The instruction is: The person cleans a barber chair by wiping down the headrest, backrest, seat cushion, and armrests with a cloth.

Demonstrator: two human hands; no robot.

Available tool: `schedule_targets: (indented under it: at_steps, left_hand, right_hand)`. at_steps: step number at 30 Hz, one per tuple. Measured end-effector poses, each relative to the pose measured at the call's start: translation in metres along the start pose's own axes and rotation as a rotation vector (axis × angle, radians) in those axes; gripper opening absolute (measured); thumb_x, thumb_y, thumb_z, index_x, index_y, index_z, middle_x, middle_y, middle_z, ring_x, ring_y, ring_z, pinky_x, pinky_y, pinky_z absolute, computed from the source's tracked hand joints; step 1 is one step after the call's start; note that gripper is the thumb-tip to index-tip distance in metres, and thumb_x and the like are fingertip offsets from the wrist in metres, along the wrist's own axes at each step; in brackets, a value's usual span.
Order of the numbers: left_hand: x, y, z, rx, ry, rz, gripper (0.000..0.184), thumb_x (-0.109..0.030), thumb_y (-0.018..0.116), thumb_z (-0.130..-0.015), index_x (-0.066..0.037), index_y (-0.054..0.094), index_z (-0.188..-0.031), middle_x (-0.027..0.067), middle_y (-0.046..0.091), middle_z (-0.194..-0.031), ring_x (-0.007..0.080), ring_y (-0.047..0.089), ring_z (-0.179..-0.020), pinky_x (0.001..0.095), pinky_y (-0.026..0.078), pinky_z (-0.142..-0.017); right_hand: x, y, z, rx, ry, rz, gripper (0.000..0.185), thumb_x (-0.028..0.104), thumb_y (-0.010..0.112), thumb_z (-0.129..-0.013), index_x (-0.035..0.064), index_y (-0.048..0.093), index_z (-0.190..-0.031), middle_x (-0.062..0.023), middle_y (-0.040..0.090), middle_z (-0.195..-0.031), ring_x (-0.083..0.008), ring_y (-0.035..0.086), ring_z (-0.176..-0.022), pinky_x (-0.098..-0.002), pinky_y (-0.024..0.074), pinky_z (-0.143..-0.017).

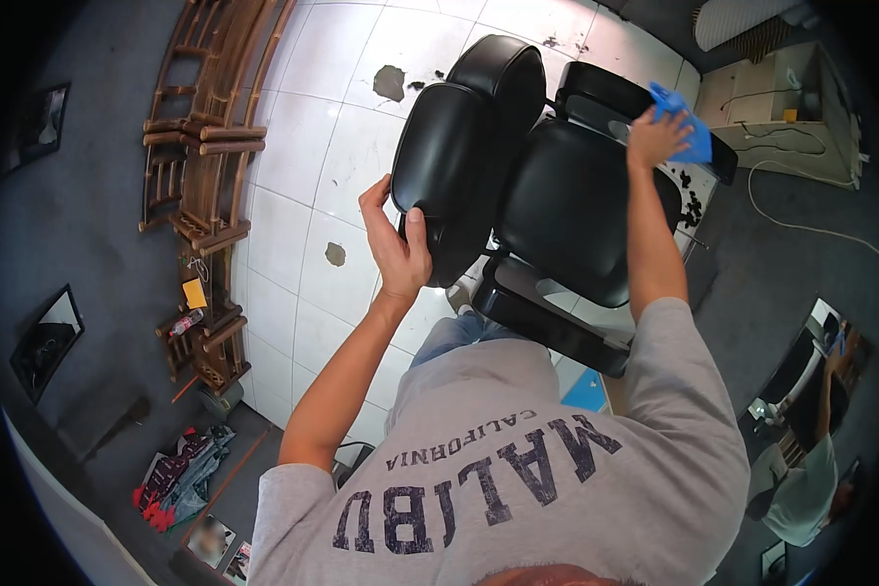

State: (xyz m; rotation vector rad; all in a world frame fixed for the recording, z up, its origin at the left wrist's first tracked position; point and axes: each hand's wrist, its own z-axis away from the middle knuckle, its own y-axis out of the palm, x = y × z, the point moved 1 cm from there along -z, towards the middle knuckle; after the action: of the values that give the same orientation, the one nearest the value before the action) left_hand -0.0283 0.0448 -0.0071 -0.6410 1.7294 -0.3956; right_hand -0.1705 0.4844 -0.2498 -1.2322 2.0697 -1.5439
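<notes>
A black padded barber chair (566, 210) stands in front of me, its backrest to the left and its seat to the right. My left hand (400, 244) grips the near edge of the backrest (435, 161), thumb on one side and fingers on the other. Over the far armrest (606, 90), my right hand (660, 139) presses a blue cloth (691, 146) with its fingers spread. The near armrest (547, 317) lies close to my body.
Bamboo benches (205, 137) line the left wall. A cabinet (781, 112) with cables stands at the upper right. Dark hair clippings (691, 205) and stained patches (389, 83) mark the tiled floor (303, 146). A mirror (801, 371) hangs at the right.
</notes>
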Motion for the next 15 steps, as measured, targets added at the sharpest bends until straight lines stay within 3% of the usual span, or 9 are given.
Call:
schedule_targets:
  at_steps: [4, 9, 10, 12, 13, 15]
  left_hand:
    - [0.0, 0.0, -0.001, -0.002, 0.02, -0.014, 0.055, -0.028, 0.055, -0.104, 0.012, 0.045, -0.141, 0.0275, 0.051, -0.132, 0.0386, 0.054, -0.124, 0.0462, 0.04, -0.111]
    - [0.0, -0.001, 0.0, -0.019, 0.032, -0.007, 0.052, -0.027, 0.055, -0.105, 0.012, 0.047, -0.139, 0.0263, 0.053, -0.13, 0.0379, 0.054, -0.123, 0.0458, 0.041, -0.11]
    - [-0.002, -0.001, 0.001, -0.014, 0.032, -0.005, 0.052, -0.027, 0.055, -0.105, 0.011, 0.047, -0.139, 0.026, 0.053, -0.129, 0.0376, 0.055, -0.122, 0.0458, 0.041, -0.11]
    - [-0.006, -0.003, -0.001, -0.016, 0.04, -0.004, 0.05, -0.026, 0.055, -0.105, 0.011, 0.048, -0.138, 0.0253, 0.054, -0.128, 0.037, 0.055, -0.121, 0.0458, 0.041, -0.11]
    - [-0.005, -0.003, -0.001, -0.015, 0.04, -0.013, 0.049, -0.026, 0.055, -0.105, 0.011, 0.049, -0.137, 0.0246, 0.054, -0.128, 0.0362, 0.055, -0.12, 0.0456, 0.041, -0.11]
    - [-0.005, -0.004, 0.001, -0.013, 0.026, -0.014, 0.049, -0.026, 0.055, -0.105, 0.011, 0.049, -0.138, 0.0243, 0.054, -0.128, 0.0359, 0.055, -0.12, 0.0454, 0.041, -0.11]
  right_hand:
    - [0.084, 0.018, 0.027, 0.13, -0.236, -0.088, 0.058, 0.047, 0.051, -0.104, 0.0088, 0.061, -0.147, -0.0159, 0.043, -0.165, -0.0475, 0.031, -0.154, -0.0669, 0.0185, -0.124]
    - [0.118, 0.045, 0.023, 0.525, -0.146, -0.457, 0.064, 0.05, 0.049, -0.105, 0.0074, 0.056, -0.152, -0.0216, 0.039, -0.166, -0.0441, 0.028, -0.156, -0.0565, 0.0147, -0.128]
    - [0.126, -0.002, 0.011, 0.75, -0.002, -0.686, 0.072, 0.052, 0.051, -0.106, 0.0014, 0.047, -0.156, -0.0238, 0.038, -0.166, -0.0397, 0.027, -0.157, -0.0512, 0.0118, -0.13]
    - [0.116, -0.015, 0.012, 1.114, 0.427, -1.378, 0.074, 0.052, 0.051, -0.107, -0.004, 0.044, -0.156, -0.0228, 0.045, -0.162, -0.0382, 0.036, -0.153, -0.0516, 0.0211, -0.128]
    - [0.111, -0.038, 0.013, 1.334, 0.647, -1.611, 0.069, 0.049, 0.053, -0.108, -0.0042, 0.046, -0.151, -0.0186, 0.053, -0.155, -0.036, 0.052, -0.141, -0.0495, 0.0375, -0.121]
    - [0.082, -0.049, 0.032, 1.269, 0.756, -1.737, 0.062, 0.047, 0.054, -0.108, -0.0002, 0.05, -0.147, -0.0175, 0.056, -0.15, -0.0365, 0.059, -0.132, -0.0521, 0.0467, -0.112]
